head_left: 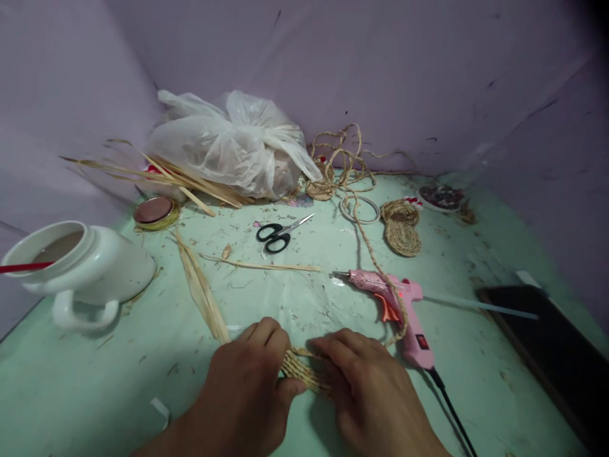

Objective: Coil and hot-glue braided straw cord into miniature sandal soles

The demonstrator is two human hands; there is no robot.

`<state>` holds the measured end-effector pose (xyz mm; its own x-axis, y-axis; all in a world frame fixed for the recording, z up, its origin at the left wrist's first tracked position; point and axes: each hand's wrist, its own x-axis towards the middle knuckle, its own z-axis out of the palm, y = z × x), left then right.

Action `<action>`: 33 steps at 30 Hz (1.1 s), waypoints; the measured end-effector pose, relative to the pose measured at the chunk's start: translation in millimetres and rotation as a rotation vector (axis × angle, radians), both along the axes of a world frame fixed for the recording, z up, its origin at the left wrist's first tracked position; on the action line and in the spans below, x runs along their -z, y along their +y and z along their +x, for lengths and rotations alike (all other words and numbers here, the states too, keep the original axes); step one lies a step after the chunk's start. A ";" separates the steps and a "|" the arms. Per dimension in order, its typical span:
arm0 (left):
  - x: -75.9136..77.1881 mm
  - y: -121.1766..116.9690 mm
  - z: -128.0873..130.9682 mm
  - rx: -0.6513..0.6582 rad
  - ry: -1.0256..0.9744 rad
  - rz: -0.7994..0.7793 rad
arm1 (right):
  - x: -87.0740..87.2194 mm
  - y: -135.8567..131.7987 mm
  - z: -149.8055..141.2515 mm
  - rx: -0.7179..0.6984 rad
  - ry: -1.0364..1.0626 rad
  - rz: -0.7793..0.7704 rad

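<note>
The woven piece (307,373) lies directly between the two hands, just above the table (271,298) or on it; which of these cannot be told. The part that shows has its long axis running from one hand to the other, dipping slightly toward the wearer at the right end. Both ends are hidden under fingers, so neither hand is nearer: each touches it.

The left hand (252,374) is closed on its end, fingers curled over the far side and thumb along the near edge. The right hand (366,381) is bent over the other end and seems to grip it, though its thumb is out of sight. Between the hands, one strand stands a little apart from the far edge, its near end by the right fingertips; that narrow gap seems the relation that matters most.

Beyond the right hand, the cord (368,244) comes down across the glue gun (385,287) and passes out of sight behind that hand. Ahead of the left hand lies a leaf strip (202,289); farther ahead, between the hands' lines, are the scissors (280,235). The mug (118,266) stands well left of the left hand, the phone (547,343) well right of the right.
</note>
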<state>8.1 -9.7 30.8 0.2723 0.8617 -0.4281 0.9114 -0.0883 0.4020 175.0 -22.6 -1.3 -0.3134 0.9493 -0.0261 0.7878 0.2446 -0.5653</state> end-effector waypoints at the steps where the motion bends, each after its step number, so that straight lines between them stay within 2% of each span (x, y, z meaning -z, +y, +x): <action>1: 0.0 0.3 0.0 -0.003 -0.002 0.000 | -0.9 1.8 -0.2 0.023 0.029 -0.044; 6: 1.0 0.4 -0.9 -0.002 0.004 -0.009 | -5.0 11.1 -3.2 0.103 0.121 -0.161; 10: 1.8 0.4 -0.9 0.014 0.004 0.008 | -8.7 15.0 -4.6 0.130 0.110 -0.206; 15: 1.6 1.3 0.1 0.010 0.021 0.002 | -8.9 14.6 -2.8 0.020 0.110 -0.160; 23: -0.5 2.0 0.7 -0.009 0.020 0.007 | -10.3 8.5 1.2 -0.043 0.118 -0.192; 28: -2.5 1.9 1.3 -0.022 0.029 0.017 | -14.0 5.0 2.9 -0.104 0.128 -0.158; 33: -2.3 1.5 1.0 -0.028 0.036 0.033 | -16.9 7.0 6.3 -0.176 0.060 -0.149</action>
